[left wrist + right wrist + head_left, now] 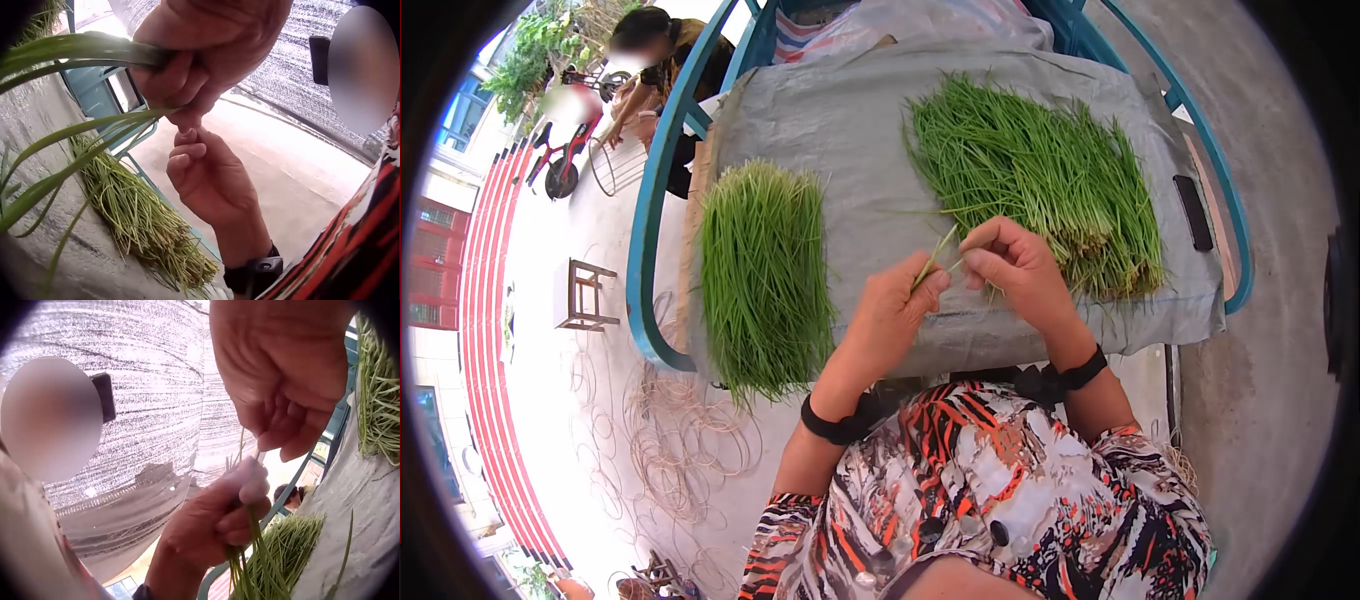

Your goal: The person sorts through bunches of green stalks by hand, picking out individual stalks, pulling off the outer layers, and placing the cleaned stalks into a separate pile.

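Observation:
My left hand (890, 305) holds a few long green chives (259, 556) over the front middle of the grey cloth. In the left wrist view their leaves (81, 53) stretch out to the left. Close against it, my right hand (1028, 278) pinches a thin pale chive end between thumb and forefinger. A neat pile of chives (762, 280) lies left of my hands, leaves toward me. The larger chive pile (1030, 160) sits at the right, its pale, brownish root ends (181, 250) facing my side.
The grey cloth (860, 120) covers a surface framed by blue metal rails (643, 250). A black phone (1193, 213) lies at its right edge. Another person (690, 75) is beyond the left rail. A stool (588, 295) and tangled cord (665, 430) are on the ground.

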A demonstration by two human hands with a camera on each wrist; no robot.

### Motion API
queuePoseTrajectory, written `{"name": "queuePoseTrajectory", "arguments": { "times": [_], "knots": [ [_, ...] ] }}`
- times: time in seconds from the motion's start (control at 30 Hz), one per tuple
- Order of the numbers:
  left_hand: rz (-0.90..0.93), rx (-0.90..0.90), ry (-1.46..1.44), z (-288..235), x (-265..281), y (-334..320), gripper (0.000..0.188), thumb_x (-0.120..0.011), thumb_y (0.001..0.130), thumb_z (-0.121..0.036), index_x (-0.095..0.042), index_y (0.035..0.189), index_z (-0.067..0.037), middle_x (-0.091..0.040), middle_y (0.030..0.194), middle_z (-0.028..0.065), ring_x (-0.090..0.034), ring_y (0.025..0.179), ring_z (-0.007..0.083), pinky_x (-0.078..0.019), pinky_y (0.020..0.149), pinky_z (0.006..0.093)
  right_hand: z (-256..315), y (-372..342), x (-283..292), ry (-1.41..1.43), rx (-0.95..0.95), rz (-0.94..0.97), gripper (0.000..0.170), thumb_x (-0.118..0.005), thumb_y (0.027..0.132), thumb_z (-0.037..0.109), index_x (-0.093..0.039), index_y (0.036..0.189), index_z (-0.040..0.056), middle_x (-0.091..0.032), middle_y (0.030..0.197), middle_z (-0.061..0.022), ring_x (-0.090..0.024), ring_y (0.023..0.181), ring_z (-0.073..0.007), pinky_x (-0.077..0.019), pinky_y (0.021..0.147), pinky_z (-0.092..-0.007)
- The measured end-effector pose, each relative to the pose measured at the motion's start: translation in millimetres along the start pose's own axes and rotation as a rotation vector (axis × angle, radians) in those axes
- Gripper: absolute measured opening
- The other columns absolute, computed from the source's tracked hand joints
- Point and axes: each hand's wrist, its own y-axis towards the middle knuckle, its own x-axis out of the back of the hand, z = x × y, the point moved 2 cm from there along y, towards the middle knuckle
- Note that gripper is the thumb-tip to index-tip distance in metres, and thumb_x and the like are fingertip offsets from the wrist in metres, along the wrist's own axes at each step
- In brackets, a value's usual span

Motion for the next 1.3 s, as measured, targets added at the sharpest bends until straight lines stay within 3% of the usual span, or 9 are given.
{"name": "queuePoseTrajectory", "arguments": {
  "times": [0.1, 0.37, 0.5, 0.63, 0.87, 1.1, 1.2, 1.23, 1.3],
  "knots": [
    [-0.038, -0.024, -0.084, 6.9, 0.0, -3.8, 0.022, -0.052, 0.095, -0.023, -0.058, 0.088, -0.003, -0.053, 0.065, -0.0019, -0.044, 0.06, 0.0065, -0.036, 0.055, 0.0224, -6.0, 3.9, 19.5, 0.154, 0.08, -0.172, 0.009, -0.057, 0.088, 0.009, -0.056, 0.095, 0.0026, -0.059, 0.083, -0.0022, -0.055, 0.067, -0.0069, -0.0478, 0.064, -0.0215],
    [-0.043, 0.0, -0.523, 8.4, -5.0, -2.2, 0.019, -0.044, 0.099, -0.025, -0.05, 0.095, -0.007, -0.058, 0.077, 0.0007, -0.039, 0.056, 0.001, -0.0274, 0.045, 0.0158, -17.1, -17.9, -34.3, -0.037, -0.107, 0.299, 0.047, -0.061, 0.085, 0.016, -0.042, 0.126, 0.002, -0.058, 0.082, -0.0021, -0.052, 0.061, -0.008, -0.0436, 0.057, -0.0216],
    [-0.233, -0.078, -0.599, 11.5, 4.1, 2.0, 0.017, -0.041, 0.1, -0.023, -0.046, 0.098, -0.008, -0.062, 0.084, 0.0033, -0.039, 0.054, 0.002, -0.0303, 0.045, 0.016, -29.2, -22.5, -23.9, -0.342, -0.195, 0.373, 0.022, -0.051, 0.091, 0.023, -0.056, 0.104, 0.0049, -0.054, 0.069, 0.0004, -0.047, 0.055, -0.0081, -0.0386, 0.05, -0.0237],
    [-0.474, -0.213, -0.747, 12.4, 36.5, -4.8, 0.016, -0.04, 0.1, -0.023, -0.047, 0.097, -0.009, -0.062, 0.086, 0.0051, -0.037, 0.054, 0.0025, -0.0288, 0.044, 0.0159, -33.9, -45.8, -19.4, -0.356, -0.276, 0.313, 0.028, -0.042, 0.097, 0.026, -0.057, 0.086, 0.0048, -0.051, 0.062, 0.0024, -0.045, 0.05, -0.0058, -0.0379, 0.047, -0.0208],
    [-0.655, -0.241, -0.889, 24.4, 70.3, -2.3, 0.016, -0.039, 0.1, -0.023, -0.047, 0.098, -0.01, -0.062, 0.089, 0.0047, -0.041, 0.064, 0.003, -0.0291, 0.043, 0.017, -62.7, -108.9, 6.2, -0.528, -0.569, 0.168, 0.03, -0.045, 0.095, 0.026, -0.06, 0.083, 0.0032, -0.057, 0.06, -0.0005, -0.046, 0.045, -0.0079, -0.0388, 0.043, -0.0239],
    [-0.617, -0.09, -1.064, 21.1, 56.0, 8.0, 0.018, -0.041, 0.099, -0.024, -0.047, 0.099, -0.007, -0.06, 0.091, 0.0059, -0.052, 0.074, 0.0136, -0.0458, 0.073, 0.0277, -66.5, -141.6, 26.8, -0.549, -0.781, 0.085, 0.028, -0.049, 0.091, 0.027, -0.061, 0.084, 0.0029, -0.065, 0.07, -0.0023, -0.049, 0.047, -0.0093, -0.0415, 0.045, -0.025],
    [-0.408, -0.169, -1.19, 25.8, 41.6, 15.6, 0.018, -0.042, 0.099, -0.024, -0.047, 0.099, -0.007, -0.056, 0.083, 0.0042, -0.054, 0.073, 0.0169, -0.0479, 0.076, 0.0315, -51.1, -135.4, 32.1, -0.489, -0.689, 0.087, 0.024, -0.053, 0.09, 0.025, -0.061, 0.085, 0.0032, -0.065, 0.074, -0.0016, -0.05, 0.048, -0.0092, -0.0422, 0.046, -0.0247],
    [-0.435, -0.121, -1.167, 18.6, 34.5, 18.4, 0.019, -0.042, 0.099, -0.025, -0.046, 0.099, -0.007, -0.047, 0.073, 0.0006, -0.048, 0.061, 0.0122, -0.0458, 0.06, 0.026, -42.1, -130.4, 32.3, -0.453, -0.639, 0.084, 0.022, -0.055, 0.089, 0.024, -0.061, 0.085, 0.0033, -0.065, 0.075, -0.0012, -0.05, 0.049, -0.0087, -0.0422, 0.046, -0.0242],
    [-0.292, -0.083, -1.152, 19.3, 27.4, 22.8, 0.018, -0.042, 0.099, -0.024, -0.047, 0.098, -0.006, -0.04, 0.07, -0.0019, -0.039, 0.057, 0.0076, -0.0372, 0.051, 0.0216, -32.9, -116.7, 43.8, -0.315, -0.43, -0.114, 0.019, -0.058, 0.088, 0.022, -0.061, 0.087, 0.0039, -0.063, 0.074, -0.0002, -0.051, 0.052, -0.0072, -0.042, 0.047, -0.0235]
  ]
}}
